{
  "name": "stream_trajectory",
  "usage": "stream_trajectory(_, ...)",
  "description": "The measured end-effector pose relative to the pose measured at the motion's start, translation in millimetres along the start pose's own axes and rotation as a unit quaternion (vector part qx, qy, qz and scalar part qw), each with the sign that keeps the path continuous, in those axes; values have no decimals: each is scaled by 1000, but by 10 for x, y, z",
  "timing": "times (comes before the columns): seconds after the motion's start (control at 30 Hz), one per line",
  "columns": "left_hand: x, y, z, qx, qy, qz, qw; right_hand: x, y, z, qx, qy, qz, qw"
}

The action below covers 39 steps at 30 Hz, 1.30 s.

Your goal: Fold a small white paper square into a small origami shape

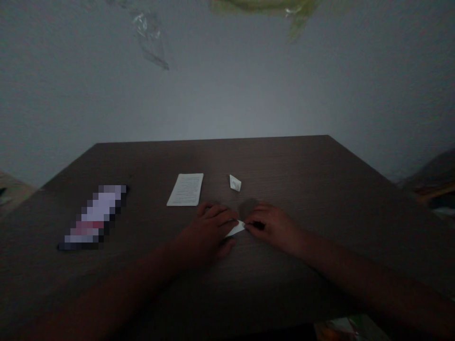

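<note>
A small piece of white paper [236, 228] lies on the table between my two hands, with a narrow pointed end showing. My left hand [210, 229] rests over its left part, fingers stretched out and thumb apart, hiding much of the paper. At the paper's right tip, the thumb and fingers of my right hand [270, 226] are closed in a pinch. Just beyond my hands sits a small folded piece of paper [235, 183]. Up and left of my left hand lies a flat stack of printed paper [186, 190].
A phone with a blurred screen [95, 215] lies at the left on the dark wooden table [284, 166]. Behind the table stands a pale wall [227, 94] with clear tape [149, 38] and yellowish tape [263, 5]. Something colourful [350, 327] shows below the front edge.
</note>
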State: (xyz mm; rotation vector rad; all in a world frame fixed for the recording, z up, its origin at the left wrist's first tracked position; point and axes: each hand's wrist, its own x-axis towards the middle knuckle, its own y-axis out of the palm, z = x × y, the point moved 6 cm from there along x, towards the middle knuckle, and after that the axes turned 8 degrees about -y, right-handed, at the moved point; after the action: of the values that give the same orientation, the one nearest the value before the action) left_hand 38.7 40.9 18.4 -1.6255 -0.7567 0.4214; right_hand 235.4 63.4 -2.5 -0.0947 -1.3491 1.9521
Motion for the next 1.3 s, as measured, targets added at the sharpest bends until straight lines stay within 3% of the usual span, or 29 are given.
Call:
stream_trajectory(0.2,13,42,-34,20,-12,-3,1000,-21,-26,116,-13,2,87,996)
stream_trajectory(0.47,31,-7,-122,17,-19,11,1000,-104,-50,444,-167,-2,141,976)
stream_trajectory(0.7,-64,-86,-181,4,-20,43,999,-167,83,482,-193,6,140,971)
stream_trajectory(0.8,-73,-73,-173,7,-18,43,999,-103,32,384,-160,21,131,978)
stream_trajectory(0.9,-39,-45,-129,12,-24,39,999,-26,-68,228,-113,55,84,989)
stream_trajectory(1.07,4,37,-79,11,-37,38,999,10,-33,100,-38,36,50,997)
stream_trajectory(1.3,0,159,-69,1,-63,7,998,-63,42,165,-67,15,28,997)
